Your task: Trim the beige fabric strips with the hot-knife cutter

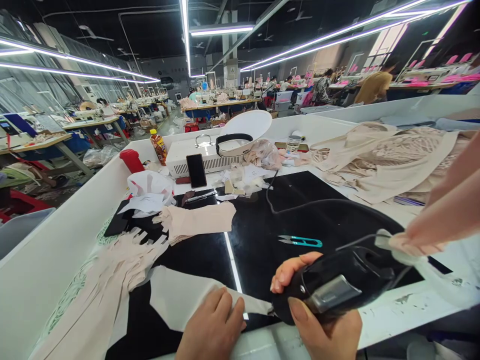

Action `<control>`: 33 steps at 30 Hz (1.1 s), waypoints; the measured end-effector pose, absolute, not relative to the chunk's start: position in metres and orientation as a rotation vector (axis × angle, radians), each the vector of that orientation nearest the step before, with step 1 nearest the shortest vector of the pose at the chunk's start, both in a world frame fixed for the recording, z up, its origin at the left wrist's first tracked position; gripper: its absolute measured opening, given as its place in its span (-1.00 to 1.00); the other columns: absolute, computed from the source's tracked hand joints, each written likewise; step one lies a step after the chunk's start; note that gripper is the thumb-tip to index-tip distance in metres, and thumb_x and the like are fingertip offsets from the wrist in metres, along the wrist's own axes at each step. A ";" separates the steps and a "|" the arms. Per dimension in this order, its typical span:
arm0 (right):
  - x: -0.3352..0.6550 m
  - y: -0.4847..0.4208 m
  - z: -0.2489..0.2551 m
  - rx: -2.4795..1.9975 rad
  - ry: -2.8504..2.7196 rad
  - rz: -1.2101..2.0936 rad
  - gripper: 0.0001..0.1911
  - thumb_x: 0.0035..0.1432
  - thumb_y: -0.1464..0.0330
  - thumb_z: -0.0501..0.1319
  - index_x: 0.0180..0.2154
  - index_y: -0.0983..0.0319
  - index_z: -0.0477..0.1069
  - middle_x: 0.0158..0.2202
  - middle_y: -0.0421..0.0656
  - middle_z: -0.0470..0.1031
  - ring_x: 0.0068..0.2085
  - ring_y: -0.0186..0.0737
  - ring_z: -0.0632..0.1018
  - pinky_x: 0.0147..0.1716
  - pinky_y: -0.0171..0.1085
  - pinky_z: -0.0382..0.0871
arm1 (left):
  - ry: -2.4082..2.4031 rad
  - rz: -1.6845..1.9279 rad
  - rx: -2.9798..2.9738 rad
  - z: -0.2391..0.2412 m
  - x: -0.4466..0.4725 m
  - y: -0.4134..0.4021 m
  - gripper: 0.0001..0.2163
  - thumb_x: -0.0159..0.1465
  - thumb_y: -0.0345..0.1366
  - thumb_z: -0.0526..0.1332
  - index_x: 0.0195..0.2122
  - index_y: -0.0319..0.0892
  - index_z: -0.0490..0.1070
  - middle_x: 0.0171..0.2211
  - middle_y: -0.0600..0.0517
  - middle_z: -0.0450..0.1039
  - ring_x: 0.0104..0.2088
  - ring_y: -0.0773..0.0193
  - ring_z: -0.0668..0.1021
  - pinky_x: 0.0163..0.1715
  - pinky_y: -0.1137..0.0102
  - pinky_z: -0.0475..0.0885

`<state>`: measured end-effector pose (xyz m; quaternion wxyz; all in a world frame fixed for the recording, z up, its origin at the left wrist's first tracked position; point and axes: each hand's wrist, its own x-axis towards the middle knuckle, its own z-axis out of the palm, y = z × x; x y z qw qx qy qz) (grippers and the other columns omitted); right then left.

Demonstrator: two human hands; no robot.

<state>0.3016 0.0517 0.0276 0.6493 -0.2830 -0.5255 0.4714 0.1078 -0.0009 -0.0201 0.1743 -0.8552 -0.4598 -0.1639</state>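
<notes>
My right hand (326,320) is wrapped round a black corded hand tool (345,285), thumb along its near side. The tool's small metal tip points left and meets the narrow end of a pale fabric piece (176,295). Lying on that fabric, my left hand (213,325) presses it down with stretched fingers, just left of the tip. Under the fabric is a shiny black board (255,260). Thread snips (300,241) with a teal handle lie beyond the tool. What the tip does to the fabric is too small to make out.
Stacked beige fabric pieces (200,220) and beige strips (101,300) lie to the left. More beige fabric (405,160) is heaped at the back right. A phone (196,170) leans on a white box (176,157). A blurred pinkish shape (446,215) crosses the right side.
</notes>
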 end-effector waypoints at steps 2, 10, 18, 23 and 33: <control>0.300 0.050 0.026 -0.674 -1.128 1.054 -0.62 0.25 0.37 0.38 0.04 0.05 0.34 -0.30 -0.15 0.53 -0.38 -0.14 0.56 -0.35 -0.12 0.56 | -1.319 -0.425 -2.367 -0.026 0.112 -0.002 -0.74 0.57 -0.30 -0.01 0.05 -0.25 0.43 -0.20 -0.10 0.55 -0.13 0.08 0.62 -0.14 0.25 0.60; 0.309 0.054 0.026 -0.621 -1.289 1.053 -0.55 0.24 0.51 0.32 0.07 0.05 0.27 -0.28 -0.15 0.53 -0.36 -0.12 0.59 -0.34 -0.12 0.59 | -1.303 -0.365 -2.397 -0.036 0.106 -0.008 -0.67 0.52 -0.14 0.14 0.23 -0.14 0.39 -0.13 -0.09 0.56 -0.12 0.05 0.63 -0.14 0.22 0.60; 0.307 0.050 0.027 -0.604 -1.234 1.062 -0.60 0.26 0.49 0.32 0.06 0.04 0.32 -0.28 -0.16 0.53 -0.34 -0.13 0.59 -0.31 -0.09 0.56 | -1.341 -0.433 -2.358 -0.034 0.108 -0.007 -0.70 0.55 -0.16 0.07 0.14 -0.15 0.45 -0.14 -0.11 0.53 -0.14 0.07 0.61 -0.15 0.25 0.59; 0.309 0.051 0.027 -0.621 -1.290 1.033 -0.58 0.25 0.51 0.30 0.06 0.04 0.30 -0.27 -0.16 0.53 -0.33 -0.12 0.58 -0.30 -0.10 0.55 | -1.331 -0.460 -2.350 -0.037 0.102 -0.012 -0.75 0.54 -0.22 0.08 0.12 -0.11 0.46 -0.15 -0.07 0.54 -0.13 0.12 0.62 -0.09 0.29 0.60; 0.307 0.049 0.029 -0.634 -1.316 1.018 -0.58 0.27 0.52 0.26 0.06 0.04 0.25 -0.27 -0.17 0.50 -0.33 -0.12 0.56 -0.26 -0.07 0.53 | -1.208 -0.422 -2.335 -0.033 0.106 -0.015 -0.66 0.58 -0.36 -0.07 0.11 -0.27 0.49 0.12 -0.11 0.54 0.13 0.14 0.59 0.09 0.34 0.56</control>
